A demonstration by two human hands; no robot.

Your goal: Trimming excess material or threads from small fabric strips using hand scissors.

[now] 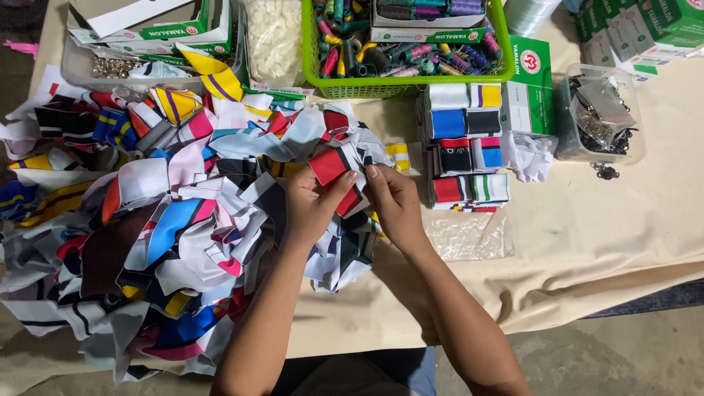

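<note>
Roughly at the picture's centre, both hands meet on one red, white and black fabric strip (334, 170) at the near edge of a big heap of printed fabric pieces (158, 220). The left hand (312, 209) is closed on it, thumb and fingertips pinching its lower end; the right hand (396, 205) grips the same strip from three o'clock, fingers curled over its edge. The strip lies just at the fingertips of both hands, toward twelve o'clock from them, half lifted off the pile.

As for progress, judging by how things lie, only a small share looks sorted: a neat stack of folded strips (466, 147) stands at two o'clock from the hands, near but apart, while the loose heap spreads from nine o'clock down to seven o'clock and is far larger. Most of the work seems left.

Farther out at twelve o'clock sits a green basket of thread spools (403, 88); at two o'clock a clear tub of dark metal clips (598, 121) rests on the cream-cloth surface (609, 235).
</note>
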